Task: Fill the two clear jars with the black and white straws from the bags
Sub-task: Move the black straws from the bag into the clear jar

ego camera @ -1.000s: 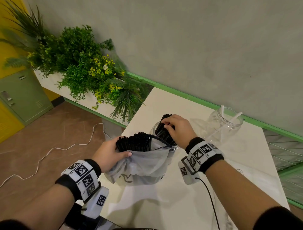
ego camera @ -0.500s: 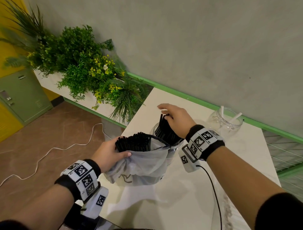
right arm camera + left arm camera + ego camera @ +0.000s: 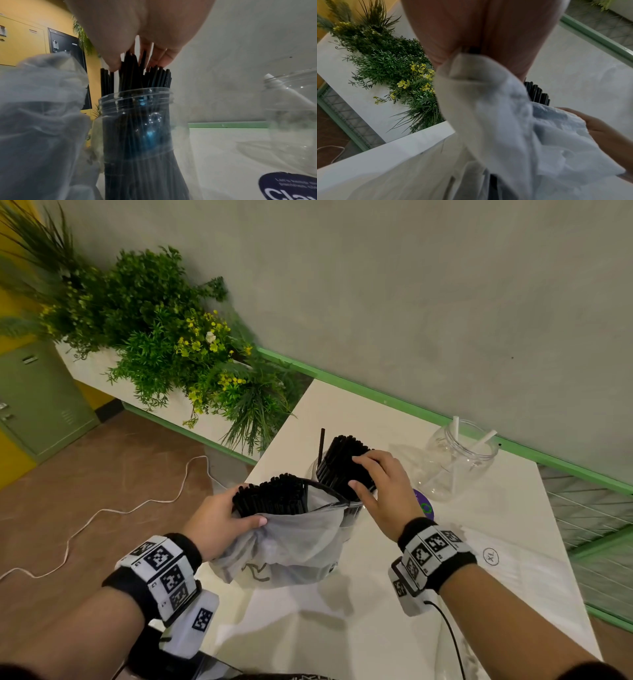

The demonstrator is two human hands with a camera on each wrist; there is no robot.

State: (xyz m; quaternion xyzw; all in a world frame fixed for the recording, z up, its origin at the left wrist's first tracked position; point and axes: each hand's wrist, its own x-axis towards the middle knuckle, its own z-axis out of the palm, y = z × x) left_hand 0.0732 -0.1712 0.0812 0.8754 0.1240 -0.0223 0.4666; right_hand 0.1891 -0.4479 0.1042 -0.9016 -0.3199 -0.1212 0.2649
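My left hand (image 3: 246,508) grips the rim of a grey translucent bag (image 3: 294,549) together with a bundle of black straws (image 3: 274,498) standing in it. Just behind stands a clear jar (image 3: 137,121) packed with black straws (image 3: 342,463). My right hand (image 3: 363,472) curls over their tops, thumb on the near side and fingers (image 3: 161,59) on the far side. One black straw (image 3: 322,446) sticks up higher at the left. A second clear jar (image 3: 459,460) at the back right holds two white straws (image 3: 486,438). In the left wrist view the bag (image 3: 505,121) fills the frame.
A flat white plastic bag (image 3: 513,570) marked XL lies on the white table (image 3: 342,628) by my right wrist. A purple disc (image 3: 424,505) sits between the jars. Plants (image 3: 171,344) stand beyond the table's left edge, and a white cable (image 3: 102,511) crosses the floor.
My right hand opened and lifted towards the back of the jar's straws, then came down and closed over their tops. One straw now pokes up at the left. The left hand stayed put.
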